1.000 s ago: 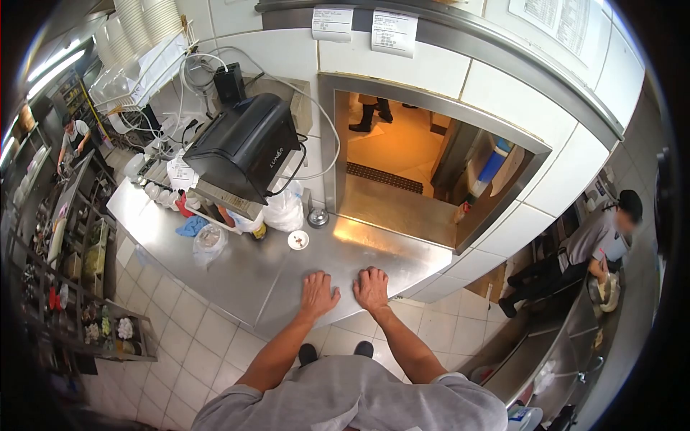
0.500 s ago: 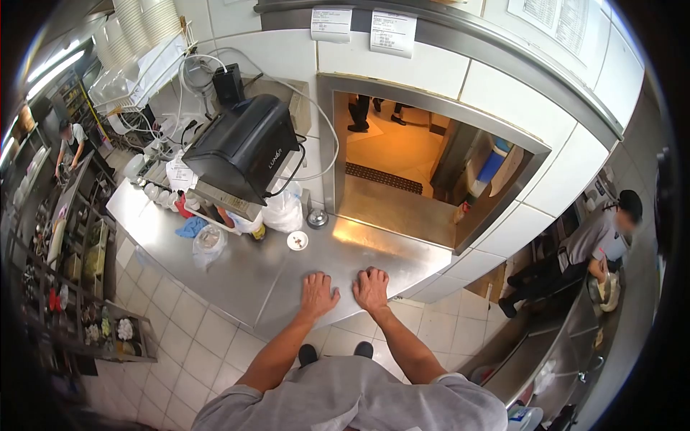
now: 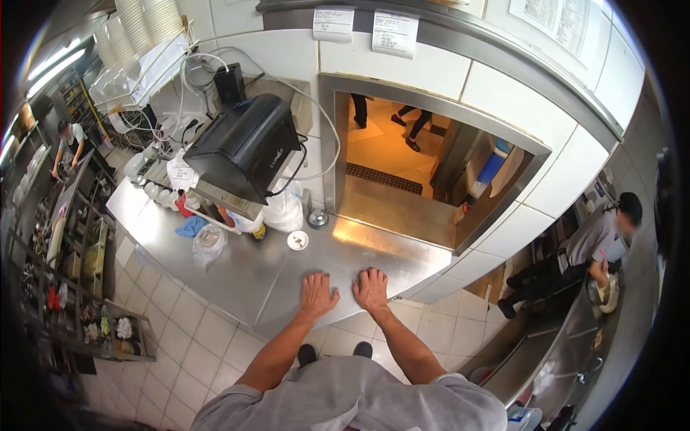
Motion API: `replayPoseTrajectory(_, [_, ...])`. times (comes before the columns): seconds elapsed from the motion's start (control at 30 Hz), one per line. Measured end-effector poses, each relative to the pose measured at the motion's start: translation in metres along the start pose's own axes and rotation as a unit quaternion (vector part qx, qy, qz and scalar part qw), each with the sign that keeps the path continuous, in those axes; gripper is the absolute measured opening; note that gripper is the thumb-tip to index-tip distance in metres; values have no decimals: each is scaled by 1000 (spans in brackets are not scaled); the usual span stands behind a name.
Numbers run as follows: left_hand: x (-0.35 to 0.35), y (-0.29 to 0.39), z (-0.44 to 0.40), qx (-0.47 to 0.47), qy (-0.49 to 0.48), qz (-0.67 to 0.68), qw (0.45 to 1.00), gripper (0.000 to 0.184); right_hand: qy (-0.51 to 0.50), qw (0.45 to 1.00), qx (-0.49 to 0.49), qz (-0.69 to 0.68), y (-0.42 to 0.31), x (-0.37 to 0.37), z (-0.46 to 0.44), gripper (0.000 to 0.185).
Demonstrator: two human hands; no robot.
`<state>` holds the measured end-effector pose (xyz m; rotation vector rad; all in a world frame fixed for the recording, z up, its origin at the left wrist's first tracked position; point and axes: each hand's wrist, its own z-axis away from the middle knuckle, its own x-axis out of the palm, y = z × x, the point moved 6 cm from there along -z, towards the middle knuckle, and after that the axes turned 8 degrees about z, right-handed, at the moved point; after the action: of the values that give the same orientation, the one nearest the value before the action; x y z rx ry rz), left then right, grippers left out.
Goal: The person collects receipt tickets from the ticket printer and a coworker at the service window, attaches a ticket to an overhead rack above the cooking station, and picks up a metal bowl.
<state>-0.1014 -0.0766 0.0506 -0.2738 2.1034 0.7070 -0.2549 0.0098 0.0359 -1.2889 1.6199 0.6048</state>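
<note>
Both of my hands rest on the front part of a steel counter [image 3: 237, 284]. My left hand [image 3: 318, 293] lies palm down with its fingers spread a little and holds nothing. To its right, my right hand [image 3: 371, 289] rests the same way, fingers apart and empty. Beyond my left hand stands a small white dish [image 3: 297, 241] with bits of something brown in it. A round metal bell [image 3: 318, 218] sits behind the dish, near the wall.
A black printer [image 3: 244, 147], a clear plastic bag [image 3: 210, 244] and a blue cloth [image 3: 191, 227] are at the left. A hatch opening [image 3: 388, 154] is ahead. One person [image 3: 589, 244] stands at the right, another [image 3: 73, 147] at the far left.
My hands have stayed where they were. Beyond the hatch, the legs of people walking have shifted, and a second pair now shows more fully. The far-left person's arms have moved slightly.
</note>
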Motion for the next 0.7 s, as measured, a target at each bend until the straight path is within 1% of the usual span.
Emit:
replayPoseTrajectory(0.07, [-2, 1, 1, 6, 17, -6, 1000, 42, 3, 1000, -2, 1, 0, -1, 1, 37])
replayPoseTrajectory(0.13, [3, -1, -1, 6, -20, 13, 1000, 42, -1, 1000, 1, -5, 0, -1, 1, 37])
replayPoseTrajectory(0.17, [3, -2, -1, 7, -19, 13, 1000, 42, 0, 1000, 1, -4, -1, -1, 1, 37])
replayPoseTrajectory(0.23, [4, 0, -3, -1, -31, -2, 1000, 40, 60, 998, 6, -6, -2, -12, 0, 37])
replayPoseTrajectory(0.33, [3, -1, -3, 0, -32, -1, 999, 39, 79, 997, 10, -17, -3, -16, 2, 36])
replayPoseTrajectory(0.37, [4, -1, -2, 0, -32, 0, 999, 39, 78, 997, 10, -16, -2, -15, 2, 36])
replayPoseTrajectory(0.43, [3, 0, -2, 5, -25, -1, 1000, 38, -3, 1000, 0, -1, 0, -1, -1, 34])
replayPoseTrajectory(0.57, [1, 0, -4, 5, -25, 0, 1000, 37, -8, 1000, 0, -7, 0, 2, -1, 32])
replayPoseTrajectory(0.7, [2, 0, -2, 5, -25, 0, 1000, 38, 22, 1000, 1, 4, -3, -9, 0, 34])
